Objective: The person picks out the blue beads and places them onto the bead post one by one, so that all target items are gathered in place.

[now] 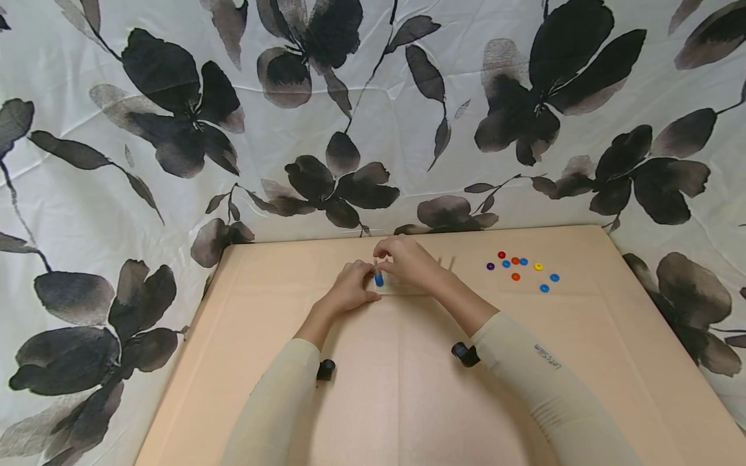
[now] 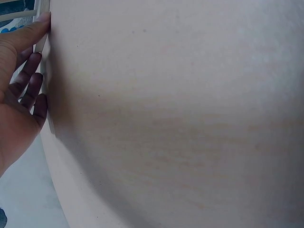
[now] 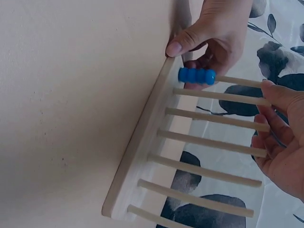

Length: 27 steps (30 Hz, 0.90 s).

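Here's the left hand [image 3: 213,35], gripping one end of the wooden rack [image 3: 146,135]. Blue beads [image 3: 196,76] hug the rack's foot on its end peg [image 3: 240,81], long axis rising off it. Right hand [image 3: 287,128] is nearer the tip, fingers bent; pinching or not, can't tell!

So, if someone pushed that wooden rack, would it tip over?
The wooden rack would probably resist tipping lengthwise, given its long base. Pushed across its narrower width, it may topple. The straight pegs look stiff but, being thin, might snap.
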Available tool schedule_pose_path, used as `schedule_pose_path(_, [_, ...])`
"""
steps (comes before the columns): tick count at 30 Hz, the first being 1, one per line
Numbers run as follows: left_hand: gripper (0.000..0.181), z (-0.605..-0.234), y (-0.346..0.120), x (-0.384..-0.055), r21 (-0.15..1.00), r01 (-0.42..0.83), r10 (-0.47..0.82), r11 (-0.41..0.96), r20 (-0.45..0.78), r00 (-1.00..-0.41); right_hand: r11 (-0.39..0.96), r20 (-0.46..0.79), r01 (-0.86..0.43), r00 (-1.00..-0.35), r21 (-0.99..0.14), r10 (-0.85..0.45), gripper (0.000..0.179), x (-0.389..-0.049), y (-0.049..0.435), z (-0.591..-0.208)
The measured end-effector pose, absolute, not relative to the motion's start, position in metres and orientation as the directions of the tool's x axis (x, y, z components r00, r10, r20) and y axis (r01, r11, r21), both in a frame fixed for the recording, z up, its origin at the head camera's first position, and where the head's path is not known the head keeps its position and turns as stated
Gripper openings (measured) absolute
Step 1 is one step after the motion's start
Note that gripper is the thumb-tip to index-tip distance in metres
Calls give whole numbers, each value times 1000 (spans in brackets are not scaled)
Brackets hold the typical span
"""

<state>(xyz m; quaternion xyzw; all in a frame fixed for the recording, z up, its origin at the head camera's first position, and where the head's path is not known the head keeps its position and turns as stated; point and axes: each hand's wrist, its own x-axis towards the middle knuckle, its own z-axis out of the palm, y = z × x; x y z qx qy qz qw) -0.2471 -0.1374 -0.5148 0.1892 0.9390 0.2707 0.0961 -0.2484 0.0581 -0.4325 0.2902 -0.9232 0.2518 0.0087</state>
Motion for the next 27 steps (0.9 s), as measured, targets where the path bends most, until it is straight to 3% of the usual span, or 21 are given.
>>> schedule_pose_path(6, [44,-518,-136,-249,549,297,407,781,-89,-909,718,159,-509,-852,-475,-499,23,-245,70,-422])
schedule_pose_path(27, [43,-521,-135,-248,565,284,393,775,-78,-916,705,322,-473,-880,-528,-349,26,-216,157,-406])
